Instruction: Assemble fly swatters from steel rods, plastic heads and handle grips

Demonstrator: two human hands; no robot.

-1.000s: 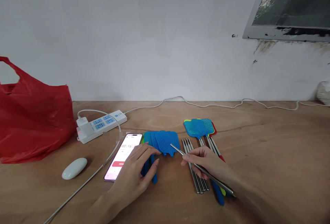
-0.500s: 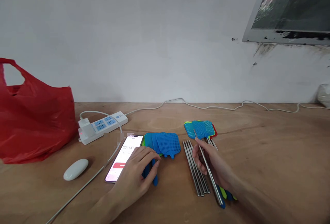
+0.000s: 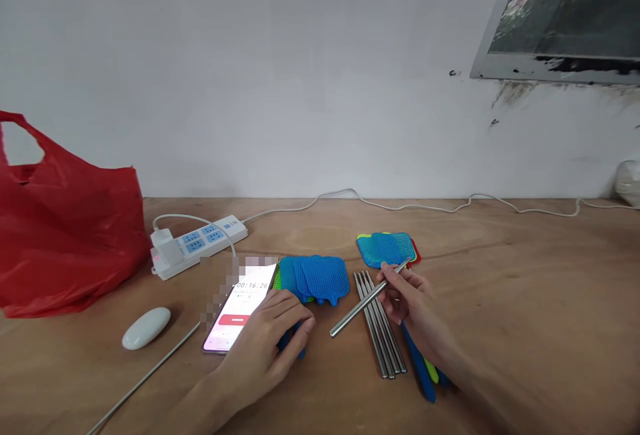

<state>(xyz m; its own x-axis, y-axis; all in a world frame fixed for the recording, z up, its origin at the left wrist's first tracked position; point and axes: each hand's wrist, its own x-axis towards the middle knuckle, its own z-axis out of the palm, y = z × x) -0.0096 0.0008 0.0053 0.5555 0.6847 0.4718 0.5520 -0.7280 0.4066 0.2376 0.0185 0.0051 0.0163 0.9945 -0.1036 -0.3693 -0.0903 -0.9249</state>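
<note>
My right hand (image 3: pixel 410 298) pinches a thin steel telescopic rod (image 3: pixel 357 308) between thumb and fingers. The rod slants, its thicker end pointing down and left above the table. Just beneath it lies a bundle of several similar steel rods (image 3: pixel 386 341). Behind my right hand is a stack of blue, green and red mesh fly swatter heads (image 3: pixel 385 248), and blue and green handles (image 3: pixel 419 365) show below the wrist. My left hand (image 3: pixel 273 335), loosely curled with the thumb apart, rests over the blue handles of a second pile of fly swatters (image 3: pixel 320 278), beside a phone (image 3: pixel 240 308).
A white power strip (image 3: pixel 200 245) with a plugged-in charger stands back left, near a red plastic bag (image 3: pixel 70 235). A white mouse (image 3: pixel 147 328) lies left of the phone. A pale cable (image 3: pixel 420 205) runs along the wall, and another crosses the left side.
My right hand has turned the steel rod from pointing down and right to slanting down and left across the bundle. My left hand has barely moved.
</note>
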